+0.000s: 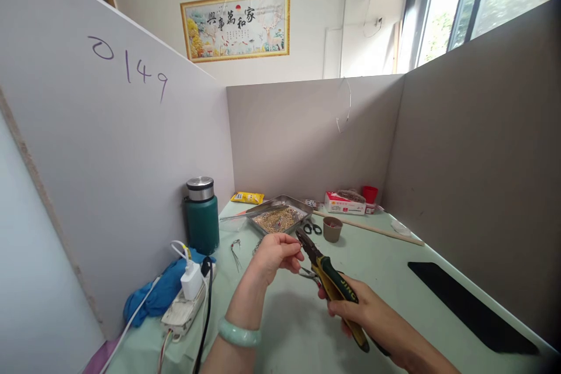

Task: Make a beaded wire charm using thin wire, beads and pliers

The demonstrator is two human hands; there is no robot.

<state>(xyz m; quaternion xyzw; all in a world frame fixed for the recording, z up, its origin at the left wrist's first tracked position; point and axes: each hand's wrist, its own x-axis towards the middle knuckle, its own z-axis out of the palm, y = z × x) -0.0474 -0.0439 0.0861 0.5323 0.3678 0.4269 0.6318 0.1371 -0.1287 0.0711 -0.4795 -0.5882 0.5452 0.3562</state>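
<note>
My right hand grips a pair of pliers with dark green and yellow handles, its dark jaws pointing up and to the left. Close to those jaws is my left hand, thumb and fingers pinched together; whatever they hold is too small to make out. A pale green bangle circles my left wrist. Below the jaws shows a smaller silver-tipped tool; I cannot tell whether it lies on the table or is in my right hand. Beyond my hands stands a metal tray of small gold-coloured pieces.
Scissors and a brown cup stand behind the pliers. Bent wires lie left. A green bottle and power strip line the left side. A wooden stick and black mat are right. Partitions enclose the table.
</note>
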